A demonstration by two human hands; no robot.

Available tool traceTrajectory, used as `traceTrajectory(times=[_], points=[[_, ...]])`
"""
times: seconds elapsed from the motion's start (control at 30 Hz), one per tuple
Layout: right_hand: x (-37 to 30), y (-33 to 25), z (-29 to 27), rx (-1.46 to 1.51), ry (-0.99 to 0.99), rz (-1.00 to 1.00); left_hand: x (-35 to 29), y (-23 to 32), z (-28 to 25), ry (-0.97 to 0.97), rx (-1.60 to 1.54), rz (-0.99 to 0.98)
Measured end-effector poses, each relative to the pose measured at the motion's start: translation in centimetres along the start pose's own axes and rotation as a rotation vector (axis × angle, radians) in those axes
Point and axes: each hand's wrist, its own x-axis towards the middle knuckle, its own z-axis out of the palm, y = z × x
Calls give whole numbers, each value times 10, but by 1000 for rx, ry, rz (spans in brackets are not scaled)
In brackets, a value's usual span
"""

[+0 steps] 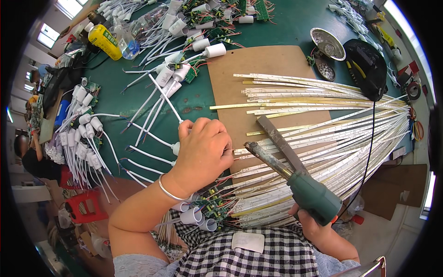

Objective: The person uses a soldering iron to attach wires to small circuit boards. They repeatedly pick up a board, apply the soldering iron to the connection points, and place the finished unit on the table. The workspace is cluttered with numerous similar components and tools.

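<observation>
My left hand [203,150] is closed, its fingers curled over a part whose body they hide. A white cable [166,99] runs out from under the fingers toward the upper left. Thin red wires show between this hand and the ends of the LED strips [295,143]. In my right hand [311,224] is a soldering iron [316,196] with a green handle. Its dark, crusted tip points up and left, a short way right of my left hand. A flat dark metal bar [281,143] lies alongside the iron's shaft. White cabled housings [190,216] with green circuit boards lie below my left wrist.
A brown board [258,60] lies under the strips on the green table [286,32]. More cabled housings [85,138] are heaped left and at the back. A metal bowl [327,44], a black cap [367,69] and a yellow bottle [104,41] stand farther back. A black cord [369,152] crosses the strips.
</observation>
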Motion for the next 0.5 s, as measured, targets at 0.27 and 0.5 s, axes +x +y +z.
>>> traceTrajectory(times=[0.27, 0.5], points=[[2, -3, 0, 3, -15, 21, 2, -2, 2, 34, 77, 80], [2, -2, 1, 30, 7, 33, 2, -2, 3, 68, 91, 105]])
